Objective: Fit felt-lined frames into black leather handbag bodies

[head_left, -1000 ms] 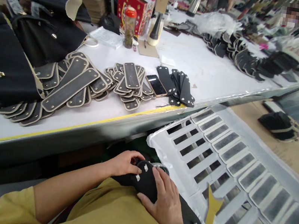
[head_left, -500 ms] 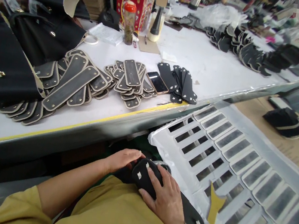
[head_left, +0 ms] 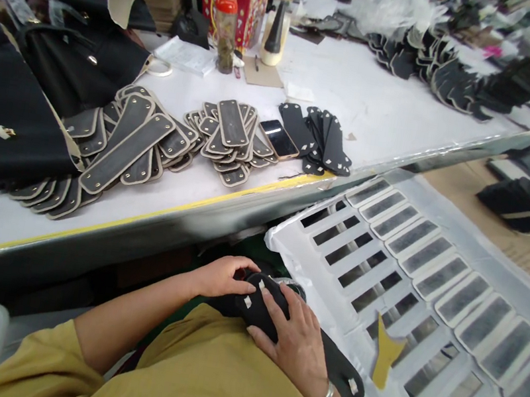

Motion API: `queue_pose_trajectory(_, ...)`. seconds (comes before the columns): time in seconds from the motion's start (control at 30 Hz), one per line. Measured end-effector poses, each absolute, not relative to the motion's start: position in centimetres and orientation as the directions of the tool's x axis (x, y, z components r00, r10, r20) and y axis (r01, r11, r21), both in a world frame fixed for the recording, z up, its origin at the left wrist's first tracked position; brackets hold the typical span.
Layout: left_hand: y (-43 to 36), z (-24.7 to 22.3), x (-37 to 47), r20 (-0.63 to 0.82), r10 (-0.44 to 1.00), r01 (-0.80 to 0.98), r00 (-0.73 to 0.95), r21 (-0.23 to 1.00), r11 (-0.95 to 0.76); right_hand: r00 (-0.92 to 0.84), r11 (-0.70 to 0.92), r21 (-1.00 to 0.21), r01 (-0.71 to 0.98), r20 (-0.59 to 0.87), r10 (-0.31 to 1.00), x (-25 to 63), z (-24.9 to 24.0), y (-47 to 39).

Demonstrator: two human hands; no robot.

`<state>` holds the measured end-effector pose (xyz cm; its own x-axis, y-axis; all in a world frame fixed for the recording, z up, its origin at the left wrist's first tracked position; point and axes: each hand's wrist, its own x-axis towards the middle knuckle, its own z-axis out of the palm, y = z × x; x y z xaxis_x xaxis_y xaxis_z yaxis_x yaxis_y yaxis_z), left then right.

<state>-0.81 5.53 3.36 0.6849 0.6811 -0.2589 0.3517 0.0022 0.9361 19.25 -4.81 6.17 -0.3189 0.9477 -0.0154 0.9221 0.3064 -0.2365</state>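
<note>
A long black strip [head_left: 341,369] with rounded ends and small white tabs lies at my lap, in the lower middle of the head view. My right hand [head_left: 297,338] rests on top of it with fingers spread, the palm side down; a silver bangle circles that wrist. At the strip's far end is my left hand [head_left: 225,278], its thumb on the edge and its fingers curled round the end, fingertips partly hidden. Behind the strip's end a small pale round thing shows, too covered to name.
On the white table [head_left: 344,77] lie beige-edged strips [head_left: 125,156], black strips [head_left: 331,143], a phone [head_left: 279,139] and black bags [head_left: 12,111]. A drink bottle [head_left: 225,34] stands farther back. To the right, a slatted white rack [head_left: 359,267] carries rectangular pieces [head_left: 429,257] and a yellow scrap [head_left: 386,353].
My left thumb has come down onto the strip's end. My right hand stays spread on the strip, nearly unmoved. The view has shifted slightly.
</note>
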Motion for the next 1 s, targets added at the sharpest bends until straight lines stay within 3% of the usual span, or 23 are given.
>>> queue_pose_trajectory(0.4, 5.3, 3.6, -0.1, -0.331, 0.67, 0.412, 0.665, 0.91, 0.04, -0.222, 0.222, -0.27, 0.937, 0.032, 0.974, 21.2, 6.3, -6.7)
queue_pose_trajectory(0.77, 5.5, 4.2, 0.3, -0.328, 0.665, 0.449, 0.671, 0.894, -0.012, -0.171, 0.153, -0.385, 0.91, -0.011, 0.985, 21.2, 6.6, -6.3)
queue_pose_trajectory(1.0, 5.2, 3.8, -0.3, -0.265, 0.699, 0.445, 0.664, 0.891, -0.085, -0.176, 0.154, -0.381, 0.912, -0.023, 0.984, 21.2, 6.6, -6.5)
